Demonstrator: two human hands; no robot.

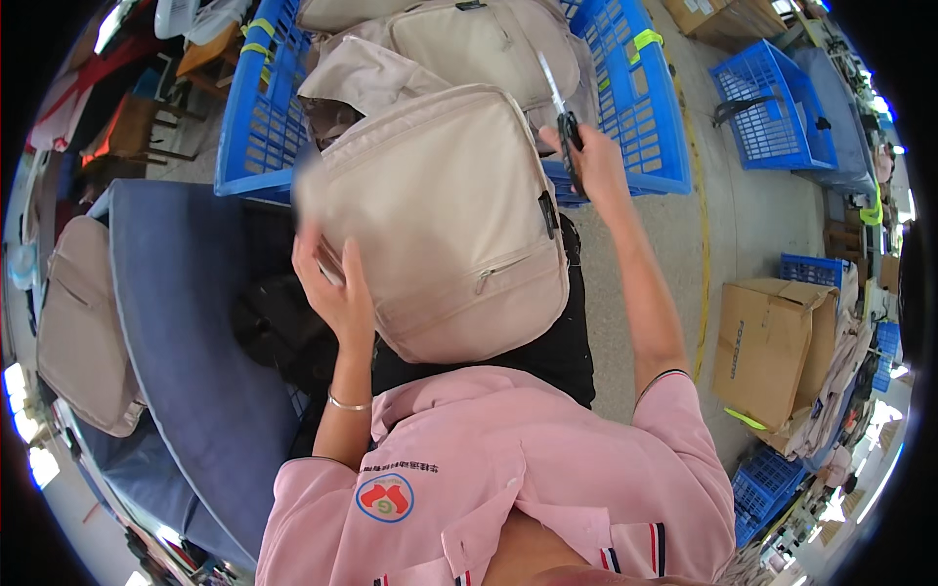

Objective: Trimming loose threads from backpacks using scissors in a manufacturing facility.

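Observation:
A beige backpack (449, 215) leans upright across my lap, with a short zipper low on its front and a black tab on its right side. My left hand (335, 288) grips the bag's left edge, thumb over the front and fingers along the side; part of this area is blurred. To the right of the bag's top, my right hand (591, 166) is closed around the black handles of scissors (565, 132). Their metal blades point up and away from me, clear of the bag I hold.
Ahead stands a blue plastic crate (640, 107) holding more beige bags (459, 44). A grey-blue padded surface (176, 342) is at my left, with another beige bag (83, 322) beyond it. On the right are a cardboard box (762, 352) and another blue crate (772, 107).

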